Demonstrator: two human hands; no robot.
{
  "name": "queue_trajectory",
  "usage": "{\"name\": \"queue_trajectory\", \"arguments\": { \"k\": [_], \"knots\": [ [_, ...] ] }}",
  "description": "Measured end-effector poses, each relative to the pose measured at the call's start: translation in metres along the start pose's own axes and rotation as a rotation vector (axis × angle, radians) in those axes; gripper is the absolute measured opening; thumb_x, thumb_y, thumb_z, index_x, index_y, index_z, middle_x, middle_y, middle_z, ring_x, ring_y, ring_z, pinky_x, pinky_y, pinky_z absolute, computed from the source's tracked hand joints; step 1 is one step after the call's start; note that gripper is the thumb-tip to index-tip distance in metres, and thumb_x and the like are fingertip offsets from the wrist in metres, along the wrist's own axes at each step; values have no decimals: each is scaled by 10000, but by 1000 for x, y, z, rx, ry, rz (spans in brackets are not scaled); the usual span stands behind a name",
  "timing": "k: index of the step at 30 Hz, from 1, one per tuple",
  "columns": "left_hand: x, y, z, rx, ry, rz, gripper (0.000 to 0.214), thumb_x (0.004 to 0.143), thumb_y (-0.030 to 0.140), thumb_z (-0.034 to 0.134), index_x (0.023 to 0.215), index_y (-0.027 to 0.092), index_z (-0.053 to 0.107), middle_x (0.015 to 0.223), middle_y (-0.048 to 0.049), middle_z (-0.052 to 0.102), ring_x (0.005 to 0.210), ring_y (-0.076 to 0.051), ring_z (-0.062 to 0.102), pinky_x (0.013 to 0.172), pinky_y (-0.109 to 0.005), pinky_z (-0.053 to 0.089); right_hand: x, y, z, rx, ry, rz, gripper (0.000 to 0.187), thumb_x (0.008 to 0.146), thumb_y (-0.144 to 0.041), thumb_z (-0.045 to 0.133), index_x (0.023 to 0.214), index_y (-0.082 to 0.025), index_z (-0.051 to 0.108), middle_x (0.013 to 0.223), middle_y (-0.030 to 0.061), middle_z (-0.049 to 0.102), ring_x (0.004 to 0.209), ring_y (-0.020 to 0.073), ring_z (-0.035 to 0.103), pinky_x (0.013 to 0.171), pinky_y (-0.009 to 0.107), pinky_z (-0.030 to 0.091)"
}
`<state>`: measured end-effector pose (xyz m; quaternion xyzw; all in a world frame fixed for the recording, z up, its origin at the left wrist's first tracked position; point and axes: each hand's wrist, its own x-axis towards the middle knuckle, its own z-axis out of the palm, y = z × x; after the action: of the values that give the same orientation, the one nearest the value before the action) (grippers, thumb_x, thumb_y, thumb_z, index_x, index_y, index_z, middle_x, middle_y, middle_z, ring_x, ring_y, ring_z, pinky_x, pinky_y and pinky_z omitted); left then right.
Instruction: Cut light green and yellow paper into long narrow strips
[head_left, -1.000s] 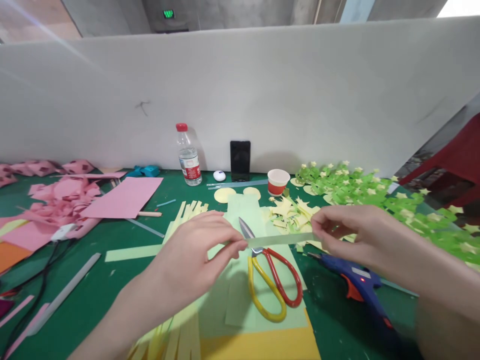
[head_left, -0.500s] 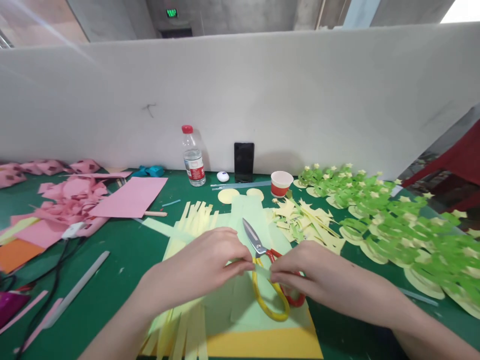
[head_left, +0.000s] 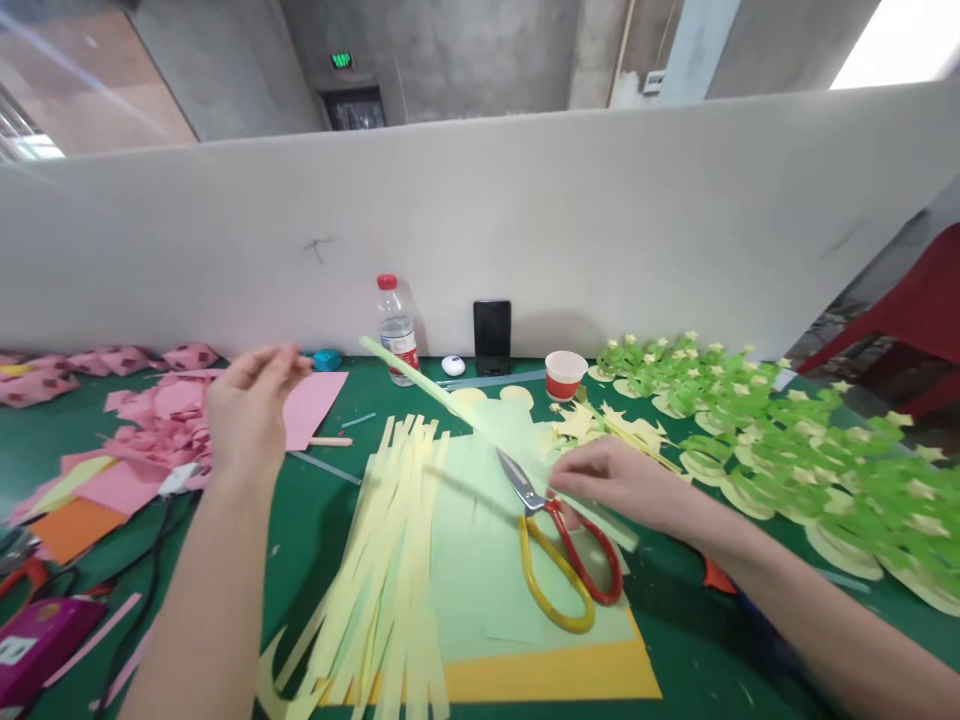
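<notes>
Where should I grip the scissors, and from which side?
Probably by the loops, coming from the near right: the scissors lie with loops nearest, blades pointing away. The right hand, with a pale strip pinched, hovers close to the loops.

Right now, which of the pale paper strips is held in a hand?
The pale-green strip slanting up and leftward from the right hand; the bunched strips left of the scissors lie ungripped.

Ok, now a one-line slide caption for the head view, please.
Right hand holding a green strip by the scissors, left hand raised in front of pink paper.
</notes>
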<state>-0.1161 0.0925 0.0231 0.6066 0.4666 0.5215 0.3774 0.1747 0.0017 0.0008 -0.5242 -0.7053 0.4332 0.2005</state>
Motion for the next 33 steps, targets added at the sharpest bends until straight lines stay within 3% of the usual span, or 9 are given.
{"name": "queue_trajectory", "arguments": {
  "k": [1, 3, 8, 12, 17, 21, 28, 33],
  "knots": [
    [-3, -4, 5, -69, 31, -34, 294, 884, 394, 384, 732, 231, 575, 569, 68, 559, 641, -99, 528, 644, -198, 427, 8, 4, 9, 43, 4, 24, 290, 852, -297, 425, 665, -147, 588, 604, -7, 575, 540, 92, 456, 550, 228, 352],
    [-20, -16, 25, -171, -26, -170, 286, 868, 373, 407, 689, 198, 544, 530, 58, 522, 546, -89, 499, 597, -204, 428, 24, 13, 30, 105, 20, 82, 289, 866, -327, 426, 772, -133, 617, 633, -5, 579, 538, 87, 479, 539, 227, 384],
    [-105, -47, 95, -310, -519, -628, 343, 755, 451, 567, 683, 118, 608, 592, -72, 619, 442, -134, 513, 463, -286, 438, 42, 26, 67, 115, -15, 142, 275, 893, -359, 449, 888, -116, 576, 756, 4, 590, 607, 90, 553, 571, 254, 473],
    [-143, -56, 120, -423, -587, -753, 335, 702, 451, 644, 602, 144, 552, 566, -24, 589, 454, -82, 456, 531, -241, 425, 35, 27, 70, -3, -13, 119, 311, 890, -398, 437, 934, -121, 573, 773, 10, 589, 639, 103, 559, 603, 275, 477],
    [-147, -63, 121, -483, -575, -785, 361, 617, 453, 717, 511, 141, 567, 474, -5, 535, 455, -93, 436, 507, -235, 367, 8, 48, 64, -300, 165, 173, 334, 868, -278, 480, 1171, -137, 470, 1025, 89, 552, 920, 199, 529, 811, 412, 428],
    [-149, -62, 119, -488, -561, -778, 315, 618, 402, 732, 503, 132, 619, 457, -4, 525, 456, -98, 428, 515, -248, 343, -8, 71, 66, -412, 122, 201, 303, 835, -272, 544, 1114, -157, 510, 1087, 73, 533, 978, 208, 522, 825, 421, 442],
    [-128, -44, 114, -566, -433, -681, 265, 665, 391, 704, 571, 151, 641, 454, 43, 475, 491, -87, 415, 591, -245, 359, -9, 77, 69, -284, 70, 236, 290, 854, -289, 523, 1103, -142, 510, 1022, 61, 560, 875, 171, 562, 753, 370, 480],
    [-100, -29, 119, -661, -294, -574, 203, 613, 337, 743, 637, 149, 668, 561, 33, 534, 516, -60, 412, 568, -216, 369, -4, 71, 60, -30, 59, 331, 305, 812, -238, 558, 1086, -129, 482, 788, 4, 550, 621, 102, 525, 547, 246, 447]
  ]
}}
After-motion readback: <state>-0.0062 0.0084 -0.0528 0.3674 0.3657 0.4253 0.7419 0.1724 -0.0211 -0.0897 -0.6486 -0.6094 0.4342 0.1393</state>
